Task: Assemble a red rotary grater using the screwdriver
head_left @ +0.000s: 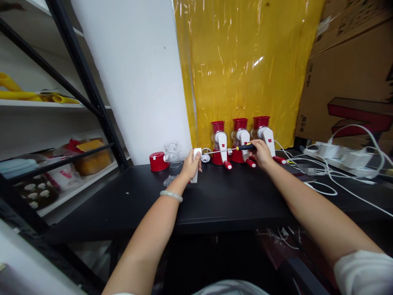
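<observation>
Seemingly mid-fastening: left hand (pixel 190 164) clasps an upright white plastic housing piece (pixel 196 164) on the black table (pixel 215 196), right hand (pixel 260 153) grips a black-and-yellow-handled screwdriver (pixel 229 149), tip at the piece, needing steady alignment.

No words or numbers can be read here. The big cardboard box (pixel 346 78) on the right has dark print near its top and a small dark mark on its left side — both too blurry and too small to make out. It also has a red shape printed on it — no letters.
</observation>
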`<action>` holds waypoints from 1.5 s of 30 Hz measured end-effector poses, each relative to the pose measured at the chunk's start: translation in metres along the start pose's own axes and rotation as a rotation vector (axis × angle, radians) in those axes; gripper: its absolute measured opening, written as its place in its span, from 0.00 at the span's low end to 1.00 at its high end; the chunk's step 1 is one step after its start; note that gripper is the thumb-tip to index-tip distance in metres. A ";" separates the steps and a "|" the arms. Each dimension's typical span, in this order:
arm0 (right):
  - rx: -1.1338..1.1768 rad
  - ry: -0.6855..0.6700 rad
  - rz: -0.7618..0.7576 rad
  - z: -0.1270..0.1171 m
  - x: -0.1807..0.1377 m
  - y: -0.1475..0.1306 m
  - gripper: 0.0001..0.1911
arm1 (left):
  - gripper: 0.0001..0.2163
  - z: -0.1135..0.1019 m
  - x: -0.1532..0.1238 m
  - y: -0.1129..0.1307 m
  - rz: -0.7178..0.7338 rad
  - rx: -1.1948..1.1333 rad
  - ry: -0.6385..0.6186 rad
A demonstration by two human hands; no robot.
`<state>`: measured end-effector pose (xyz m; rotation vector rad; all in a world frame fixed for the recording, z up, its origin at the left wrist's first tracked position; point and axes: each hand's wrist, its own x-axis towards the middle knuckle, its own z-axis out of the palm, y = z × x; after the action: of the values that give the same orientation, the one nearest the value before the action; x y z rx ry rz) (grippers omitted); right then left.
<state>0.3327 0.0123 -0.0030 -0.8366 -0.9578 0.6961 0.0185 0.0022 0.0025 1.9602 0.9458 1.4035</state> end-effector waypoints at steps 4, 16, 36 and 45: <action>-0.038 -0.014 -0.025 -0.001 0.002 0.002 0.17 | 0.19 -0.001 -0.001 0.002 0.017 0.071 0.013; -0.004 0.003 -0.047 0.003 -0.001 -0.001 0.14 | 0.20 0.000 0.000 -0.002 0.064 0.154 0.085; -0.154 -0.005 -0.046 0.002 -0.009 -0.006 0.22 | 0.21 -0.001 0.001 -0.003 0.089 0.114 0.064; -0.026 0.017 0.029 0.004 -0.005 -0.006 0.10 | 0.20 -0.002 -0.001 -0.004 0.084 0.138 0.057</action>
<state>0.3275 0.0065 0.0011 -0.8791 -0.9423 0.7015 0.0158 0.0040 0.0001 2.0928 1.0207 1.4832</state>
